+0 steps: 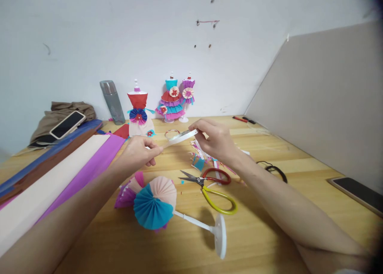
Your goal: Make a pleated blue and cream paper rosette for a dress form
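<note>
My right hand (pixel 214 139) grips a white roll of tape (pixel 183 137) by its far edge, tilted above the table. A short strip leads from the roll to my left hand (pixel 141 151), whose thumb and fingers pinch its end. Below them lies a small white mannequin stand (pixel 196 223) on its side, dressed in purple crepe paper. Pleated teal (pixel 153 210) and cream (pixel 164 189) paper fans cover part of it. Open scissors (pixel 200 181) with one red and one yellow handle lie just right of the fans.
Dressed mannequins (pixel 138 102) stand along the wall beside a grey bottle (pixel 113 102). Crepe paper sheets (pixel 74 168) lie at left, near a phone (pixel 68 125) on brown cloth (pixel 55 113). Paper scraps (pixel 199 162), a black cord (pixel 277 172), markers (pixel 243 119) and another phone (pixel 359 192) are rightward.
</note>
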The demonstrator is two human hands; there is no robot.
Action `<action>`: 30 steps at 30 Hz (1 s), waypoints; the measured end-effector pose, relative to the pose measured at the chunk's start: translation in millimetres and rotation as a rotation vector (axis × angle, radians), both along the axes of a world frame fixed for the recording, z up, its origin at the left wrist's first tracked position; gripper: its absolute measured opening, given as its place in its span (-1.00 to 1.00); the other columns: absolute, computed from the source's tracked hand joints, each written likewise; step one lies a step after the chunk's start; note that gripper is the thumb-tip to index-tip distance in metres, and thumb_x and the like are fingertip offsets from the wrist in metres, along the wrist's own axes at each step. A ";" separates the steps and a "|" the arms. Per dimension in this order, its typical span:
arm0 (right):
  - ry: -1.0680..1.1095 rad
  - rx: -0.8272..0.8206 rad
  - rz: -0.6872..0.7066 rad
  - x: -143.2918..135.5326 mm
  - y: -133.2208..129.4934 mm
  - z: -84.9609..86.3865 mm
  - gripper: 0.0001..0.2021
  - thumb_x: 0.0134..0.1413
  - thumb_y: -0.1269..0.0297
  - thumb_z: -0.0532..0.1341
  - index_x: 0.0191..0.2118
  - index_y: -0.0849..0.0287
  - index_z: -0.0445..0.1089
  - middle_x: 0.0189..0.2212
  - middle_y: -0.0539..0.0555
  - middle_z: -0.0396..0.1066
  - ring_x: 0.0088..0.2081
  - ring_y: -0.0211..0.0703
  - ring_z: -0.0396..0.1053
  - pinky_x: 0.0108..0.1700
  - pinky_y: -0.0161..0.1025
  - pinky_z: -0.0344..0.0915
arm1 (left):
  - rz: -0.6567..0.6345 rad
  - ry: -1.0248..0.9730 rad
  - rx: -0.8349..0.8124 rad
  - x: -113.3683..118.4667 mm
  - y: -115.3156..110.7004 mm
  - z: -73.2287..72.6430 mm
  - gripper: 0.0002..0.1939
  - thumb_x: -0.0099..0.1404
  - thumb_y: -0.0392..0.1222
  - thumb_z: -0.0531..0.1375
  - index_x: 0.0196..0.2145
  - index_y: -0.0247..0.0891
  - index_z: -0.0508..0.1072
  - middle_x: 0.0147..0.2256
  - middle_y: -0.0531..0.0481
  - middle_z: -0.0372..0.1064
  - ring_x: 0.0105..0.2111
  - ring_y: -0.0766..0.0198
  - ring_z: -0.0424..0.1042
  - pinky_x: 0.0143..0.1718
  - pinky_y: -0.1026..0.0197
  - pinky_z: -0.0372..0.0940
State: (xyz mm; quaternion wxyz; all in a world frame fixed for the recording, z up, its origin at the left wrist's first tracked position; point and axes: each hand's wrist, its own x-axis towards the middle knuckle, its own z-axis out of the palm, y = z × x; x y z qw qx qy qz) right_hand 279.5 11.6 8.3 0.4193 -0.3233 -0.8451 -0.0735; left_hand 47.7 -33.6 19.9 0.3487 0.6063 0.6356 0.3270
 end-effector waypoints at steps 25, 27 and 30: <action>0.146 -0.007 0.052 -0.9 8.6 -6.1 -0.84 0.06 0.53 0.10 -0.36 0.17 0.38 -0.51 0.01 0.35 -0.46 -0.24 0.28 -0.38 -0.30 0.20 | -0.186 -0.298 0.100 -0.6 6.0 -13.2 -0.76 -0.03 -0.04 0.33 -0.52 -0.25 0.43 -0.45 -0.02 0.46 -0.42 0.24 0.47 -0.46 0.27 0.37; 0.169 -0.078 0.044 -1.4 9.3 -5.7 -0.86 0.02 0.52 0.12 -0.40 0.18 0.37 -0.53 -0.01 0.32 -0.47 -0.25 0.26 -0.38 -0.30 0.17 | -0.212 -0.316 0.130 -3.4 6.2 -13.7 -0.78 0.01 -0.06 0.32 -0.55 -0.26 0.43 -0.29 -0.08 0.51 -0.33 0.22 0.49 -0.41 0.27 0.38; 0.291 -0.343 0.126 -6.3 10.8 -8.9 -0.92 0.00 0.46 0.14 -0.41 0.18 0.36 -0.56 -0.04 0.31 -0.49 -0.27 0.26 -0.40 -0.29 0.19 | -0.301 -0.413 0.102 -6.4 5.2 -14.4 -0.75 0.09 -0.10 0.30 -0.58 -0.29 0.39 0.01 -0.13 0.45 -0.22 0.18 0.52 -0.32 0.25 0.40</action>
